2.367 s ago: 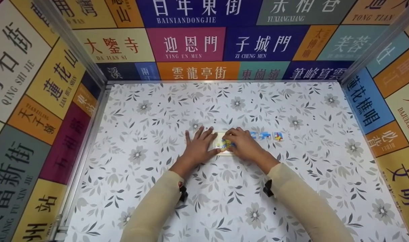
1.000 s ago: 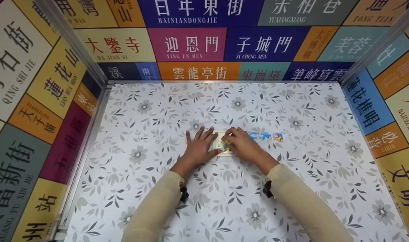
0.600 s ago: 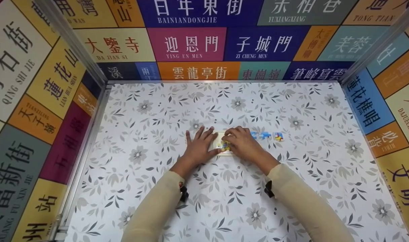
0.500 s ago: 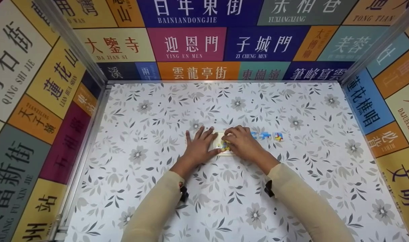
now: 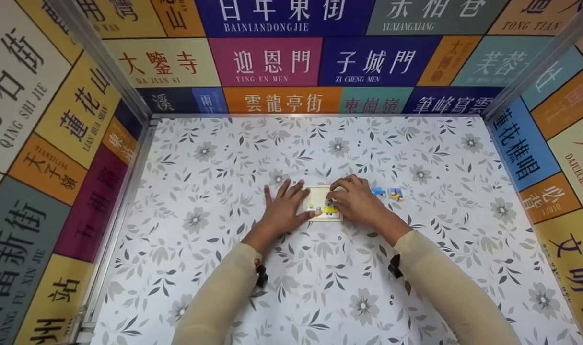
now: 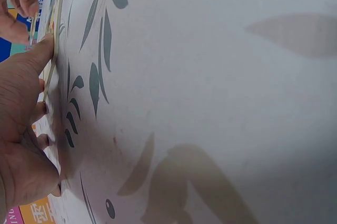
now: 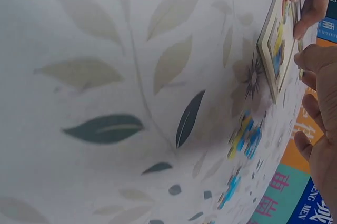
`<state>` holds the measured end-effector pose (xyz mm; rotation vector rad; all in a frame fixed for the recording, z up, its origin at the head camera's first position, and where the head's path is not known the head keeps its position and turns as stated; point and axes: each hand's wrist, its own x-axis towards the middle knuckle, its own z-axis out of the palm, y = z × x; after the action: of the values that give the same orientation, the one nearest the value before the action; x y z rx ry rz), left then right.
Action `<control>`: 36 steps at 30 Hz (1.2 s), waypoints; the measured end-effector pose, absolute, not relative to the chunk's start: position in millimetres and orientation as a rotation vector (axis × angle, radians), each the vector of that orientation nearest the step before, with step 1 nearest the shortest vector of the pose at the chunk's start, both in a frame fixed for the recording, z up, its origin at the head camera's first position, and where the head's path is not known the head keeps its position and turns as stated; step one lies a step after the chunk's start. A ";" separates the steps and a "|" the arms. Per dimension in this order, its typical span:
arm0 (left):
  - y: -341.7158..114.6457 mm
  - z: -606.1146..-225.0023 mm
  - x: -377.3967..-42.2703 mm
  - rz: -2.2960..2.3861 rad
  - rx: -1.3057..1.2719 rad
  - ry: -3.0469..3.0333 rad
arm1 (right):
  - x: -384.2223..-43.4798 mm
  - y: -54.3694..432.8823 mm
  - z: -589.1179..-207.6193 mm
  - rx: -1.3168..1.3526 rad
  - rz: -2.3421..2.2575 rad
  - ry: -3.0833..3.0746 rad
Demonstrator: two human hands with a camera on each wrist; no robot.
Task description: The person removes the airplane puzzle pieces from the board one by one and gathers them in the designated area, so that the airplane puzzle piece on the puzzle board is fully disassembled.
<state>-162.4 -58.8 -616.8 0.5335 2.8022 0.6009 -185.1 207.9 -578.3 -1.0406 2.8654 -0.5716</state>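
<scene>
A small wooden puzzle board (image 5: 318, 196) lies flat on the patterned tabletop. Yellow and white pieces (image 5: 329, 210) sit along its near side; its upper left part is bare. My left hand (image 5: 283, 211) rests over the board's left side, fingers spread, thumb along the near rim. My right hand (image 5: 357, 203) is at the board's right side, fingers bent. In the left wrist view its thumb and fingertips pinch a thin puzzle piece (image 6: 33, 24), seen edge-on. The right wrist view shows the board's corner (image 7: 271, 40) below my right fingers.
Blue puzzle pieces (image 5: 378, 192) and a blue, red and yellow piece (image 5: 395, 193) lie on the table right of my right hand. Loose pieces (image 7: 247, 137) also show in the right wrist view. Walls with coloured lettered panels (image 5: 267, 62) enclose the table's back and sides.
My right hand has shifted a little to the right, uncovering the board's near right corner and covering a blue piece seen before. The left hand keeps its place.
</scene>
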 end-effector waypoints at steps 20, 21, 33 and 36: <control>-60.3 -616.8 -161.7 0.638 0.537 2.788 | -168.9 269.5 -578.4 -1.064 -0.622 2.933; -60.2 -617.0 -161.9 0.635 0.537 2.789 | -168.5 272.4 -578.7 -1.062 -0.612 2.938; -59.4 -615.6 -162.2 0.656 0.535 2.782 | -160.7 302.1 -581.1 -1.012 -0.551 2.957; -59.1 -614.8 -162.1 0.651 0.526 2.773 | -158.3 307.2 -581.3 -1.018 -0.522 2.966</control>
<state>-162.1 -59.1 -614.8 0.5260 2.7729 0.6512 -158.3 307.2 -581.3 -1.0182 2.9660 -0.5216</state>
